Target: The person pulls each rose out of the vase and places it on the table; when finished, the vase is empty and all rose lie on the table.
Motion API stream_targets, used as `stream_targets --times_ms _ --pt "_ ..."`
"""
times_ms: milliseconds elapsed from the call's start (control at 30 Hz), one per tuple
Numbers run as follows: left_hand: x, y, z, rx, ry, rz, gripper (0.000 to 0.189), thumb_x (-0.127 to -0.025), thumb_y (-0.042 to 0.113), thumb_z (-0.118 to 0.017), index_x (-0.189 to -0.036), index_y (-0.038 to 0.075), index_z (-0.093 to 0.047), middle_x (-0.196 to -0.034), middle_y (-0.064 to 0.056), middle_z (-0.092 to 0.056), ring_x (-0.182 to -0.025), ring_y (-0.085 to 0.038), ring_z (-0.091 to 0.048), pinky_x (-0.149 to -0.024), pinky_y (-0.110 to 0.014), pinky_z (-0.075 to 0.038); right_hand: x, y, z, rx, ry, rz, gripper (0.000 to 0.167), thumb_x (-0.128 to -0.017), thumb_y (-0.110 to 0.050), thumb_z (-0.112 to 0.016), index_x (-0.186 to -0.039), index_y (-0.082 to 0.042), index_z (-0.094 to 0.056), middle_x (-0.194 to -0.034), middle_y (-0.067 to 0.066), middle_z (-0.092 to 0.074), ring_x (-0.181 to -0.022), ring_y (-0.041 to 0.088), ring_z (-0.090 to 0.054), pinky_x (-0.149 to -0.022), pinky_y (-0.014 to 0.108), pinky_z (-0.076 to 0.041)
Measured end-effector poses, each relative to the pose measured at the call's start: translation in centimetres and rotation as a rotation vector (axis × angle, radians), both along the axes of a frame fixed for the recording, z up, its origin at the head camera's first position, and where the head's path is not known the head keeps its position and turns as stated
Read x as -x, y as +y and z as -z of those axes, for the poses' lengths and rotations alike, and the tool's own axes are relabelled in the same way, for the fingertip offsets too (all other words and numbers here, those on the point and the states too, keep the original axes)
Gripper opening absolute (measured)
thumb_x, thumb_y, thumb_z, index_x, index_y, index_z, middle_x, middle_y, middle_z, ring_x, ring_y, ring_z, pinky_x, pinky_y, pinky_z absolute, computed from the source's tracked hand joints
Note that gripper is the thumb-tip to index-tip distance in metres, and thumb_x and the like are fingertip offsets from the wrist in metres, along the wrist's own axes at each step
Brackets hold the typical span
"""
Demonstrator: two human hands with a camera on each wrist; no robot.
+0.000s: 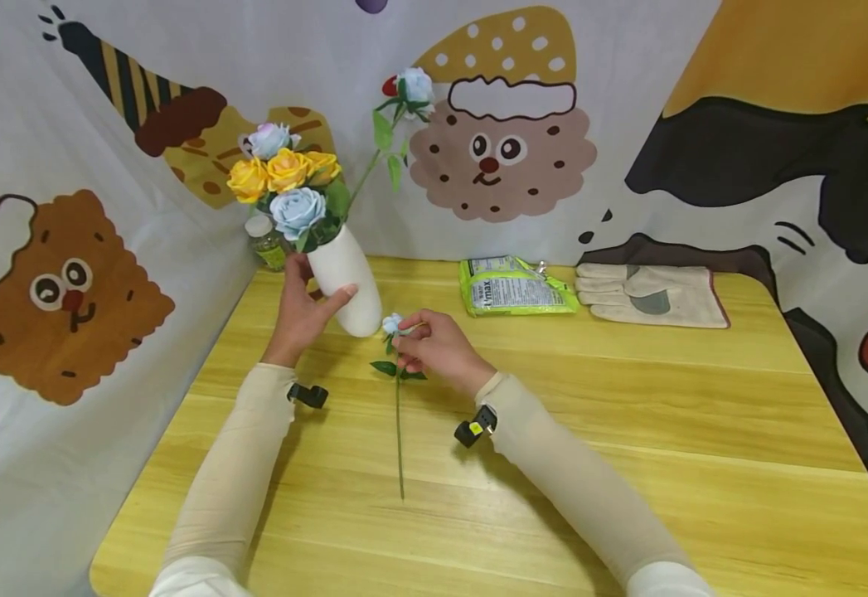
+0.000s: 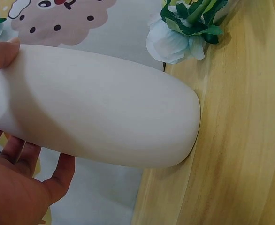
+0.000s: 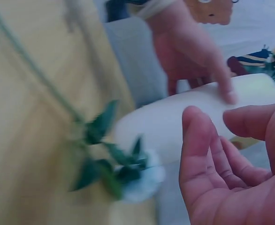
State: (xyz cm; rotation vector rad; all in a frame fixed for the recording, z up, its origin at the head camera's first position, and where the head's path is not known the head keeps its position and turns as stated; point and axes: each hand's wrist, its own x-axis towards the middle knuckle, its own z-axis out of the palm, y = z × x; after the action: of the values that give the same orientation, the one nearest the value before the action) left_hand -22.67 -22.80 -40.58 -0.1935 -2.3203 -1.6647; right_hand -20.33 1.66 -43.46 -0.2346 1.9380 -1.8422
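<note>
My left hand (image 1: 303, 308) grips a white vase (image 1: 355, 286), thumb on its near side and fingers round the left. The vase leans left in the head view, its base at the wooden table (image 2: 240, 140). Yellow and pale blue artificial roses (image 1: 298, 213) fill its mouth, and one long-stemmed blue rose (image 1: 414, 86) sticks out to the right. Another blue artificial rose (image 3: 144, 180) is right of the vase base, its stem (image 1: 400, 439) running toward the front. Beside its bloom is my right hand (image 3: 236, 173), fingers loosely bent, with a gap between thumb and forefinger.
Behind the vase stands a small jar (image 1: 265, 243) with a white lid. A green and white packet (image 1: 517, 288) and a pale work glove (image 1: 650, 296) lie along the table's back edge. A cartoon-printed cloth (image 1: 374, 232) hangs behind the table.
</note>
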Motion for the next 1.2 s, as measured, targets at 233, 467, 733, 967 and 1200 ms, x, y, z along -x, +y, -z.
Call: stream_targets --times_ms 233,467,733,967,1200 --pt "0.1 0.0 -0.1 0.000 -0.010 -0.006 0.079 -0.090 0.012 -0.082 -0.150 0.001 -0.031 -0.147 -0.025 -0.045 -0.134 -0.035 -0.048 -0.111 -0.062 -0.045 2.2 -1.0 -4.8 -0.005 0.191 0.060 0.025 -0.103 -0.017 -0.069 -0.125 -0.005 -0.069 -0.105 0.013 -0.074 -0.099 0.037 -0.075 -0.080 0.042 -0.066" --pt "0.1 0.0 -0.1 0.003 -0.017 0.006 0.079 -0.091 0.013 -0.082 -0.150 0.002 -0.030 -0.148 -0.024 -0.044 -0.135 -0.035 -0.047 -0.113 -0.063 -0.045 4.0 -1.9 -8.3 0.045 0.285 0.096 0.030 -0.105 -0.022 -0.068 -0.131 -0.007 -0.067 -0.115 0.011 -0.073 -0.103 0.029 -0.074 -0.083 0.040 -0.065" --pt "0.4 -0.3 0.1 0.025 -0.008 -0.006 0.078 -0.092 0.017 -0.082 -0.150 0.006 -0.031 -0.148 -0.022 -0.045 -0.134 -0.032 -0.049 -0.110 -0.062 -0.046 5.8 -3.3 -11.1 0.131 0.293 0.160 0.036 -0.106 -0.024 -0.065 -0.140 -0.010 -0.063 -0.126 0.013 -0.072 -0.109 0.025 -0.074 -0.084 0.034 -0.064" --pt "1.9 -1.3 2.1 0.021 0.005 0.001 0.082 -0.091 0.018 -0.084 -0.152 0.008 -0.031 -0.148 -0.018 -0.045 -0.134 -0.030 -0.049 -0.109 -0.063 -0.046 7.1 -4.6 -12.2 0.173 0.304 0.199 0.044 -0.106 -0.024 -0.066 -0.148 -0.012 -0.057 -0.131 0.014 -0.072 -0.114 0.029 -0.072 -0.087 0.039 -0.064" --pt "1.8 -1.5 2.4 0.018 0.023 0.013 0.084 -0.090 0.023 -0.085 -0.154 0.016 -0.032 -0.148 -0.013 -0.047 -0.133 -0.026 -0.050 -0.108 -0.060 -0.049 7.5 -5.8 -13.1 0.216 0.299 0.246 0.047 -0.106 -0.024 -0.066 -0.150 -0.014 -0.054 -0.121 0.011 -0.078 -0.106 0.028 -0.076 -0.084 0.042 -0.065"
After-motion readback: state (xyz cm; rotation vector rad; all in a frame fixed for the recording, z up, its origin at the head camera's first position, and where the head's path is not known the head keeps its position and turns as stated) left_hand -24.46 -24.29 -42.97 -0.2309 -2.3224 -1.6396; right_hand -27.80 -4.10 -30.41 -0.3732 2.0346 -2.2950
